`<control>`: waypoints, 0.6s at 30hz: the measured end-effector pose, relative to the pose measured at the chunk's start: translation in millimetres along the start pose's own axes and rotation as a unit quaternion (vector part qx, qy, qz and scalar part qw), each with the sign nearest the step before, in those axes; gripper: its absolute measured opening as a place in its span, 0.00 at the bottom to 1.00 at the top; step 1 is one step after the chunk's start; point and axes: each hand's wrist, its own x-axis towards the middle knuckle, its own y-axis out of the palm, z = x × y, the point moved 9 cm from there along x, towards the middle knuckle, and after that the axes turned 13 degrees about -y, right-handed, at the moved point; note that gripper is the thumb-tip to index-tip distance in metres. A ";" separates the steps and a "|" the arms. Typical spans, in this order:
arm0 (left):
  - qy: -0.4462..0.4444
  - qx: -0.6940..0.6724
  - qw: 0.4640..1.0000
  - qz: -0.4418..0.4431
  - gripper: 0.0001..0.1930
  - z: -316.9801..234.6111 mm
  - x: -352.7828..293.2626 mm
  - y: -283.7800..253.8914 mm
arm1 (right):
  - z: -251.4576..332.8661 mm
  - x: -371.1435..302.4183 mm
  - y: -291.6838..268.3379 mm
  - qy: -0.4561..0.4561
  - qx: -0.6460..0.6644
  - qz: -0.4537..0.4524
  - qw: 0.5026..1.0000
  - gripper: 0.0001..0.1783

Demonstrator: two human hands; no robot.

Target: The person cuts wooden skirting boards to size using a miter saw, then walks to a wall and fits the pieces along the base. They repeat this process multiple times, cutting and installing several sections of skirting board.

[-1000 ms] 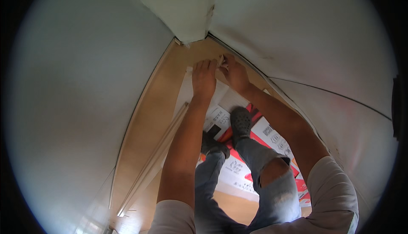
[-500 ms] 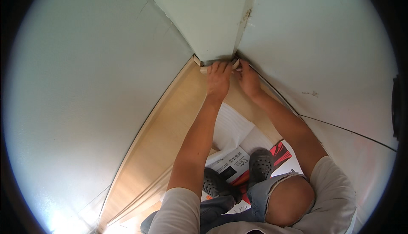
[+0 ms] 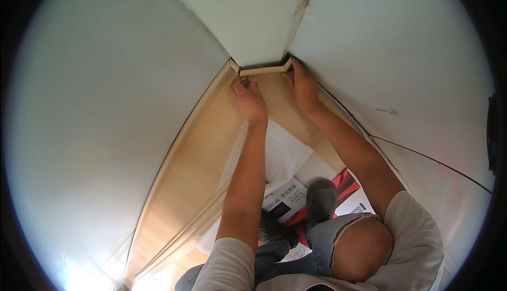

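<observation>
In the far corner, a short wood-coloured trim strip (image 3: 262,71) runs along the foot of a boxed-out wall column (image 3: 253,16). A small angled trim piece (image 3: 288,65) meets its right end, and another angled trim piece (image 3: 234,65) meets its left end. My right hand (image 3: 304,86) has its fingers closed around the right-hand piece, against the wall. Just below the strip's left end is my left hand (image 3: 250,102), fingers loosely bent and apart, with nothing visible in them. Its fingertips are close to the strip; whether they touch it is unclear.
Pale walls (image 3: 116,95) close in on both sides. Light wood flooring (image 3: 193,164) lies below, with long thin strips (image 3: 185,227) at the left. White foam sheet (image 3: 282,151) and printed cardboard (image 3: 288,201) lie under my dark clogs (image 3: 321,198). A trim strip (image 3: 171,164) edges the left wall.
My left hand has come off the middle of the short strip and moved left and down, uncovering it. My right hand stays at the right corner piece. The view has shifted slightly.
</observation>
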 end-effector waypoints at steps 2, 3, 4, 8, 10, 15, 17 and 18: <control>-0.014 -0.017 1.000 -0.012 0.20 -0.2 -2.0 1.5 | -1.5 0.6 3.7 0.015 0.011 0.010 1.000 0.32; -0.018 -0.016 1.000 -0.015 0.20 -4.1 -3.8 3.3 | -3.6 1.0 4.0 0.025 0.014 0.014 0.999 0.32; -0.021 -0.015 0.999 -0.019 0.21 -8.1 -5.3 4.3 | -4.5 2.1 3.5 0.030 0.006 0.014 0.999 0.32; -0.020 -0.046 0.998 -0.048 0.21 -17.3 -4.4 3.6 | -3.8 8.3 6.4 0.026 -0.021 0.001 0.999 0.30; -0.024 -0.042 0.997 -0.066 0.20 -14.2 -0.2 3.1 | -3.7 9.9 8.9 0.023 -0.030 0.000 0.999 0.29; -0.027 -0.030 0.997 -0.063 0.16 -3.0 14.0 -1.5 | 1.3 15.6 10.1 -0.008 -0.091 0.020 0.996 0.23; -0.039 -0.001 0.998 -0.055 0.14 7.7 23.0 -7.2 | 1.1 17.0 12.8 0.010 -0.097 0.052 0.994 0.23; -0.042 0.028 0.998 -0.048 0.13 7.5 26.3 -8.0 | -0.8 17.3 12.6 0.020 -0.101 0.067 0.992 0.23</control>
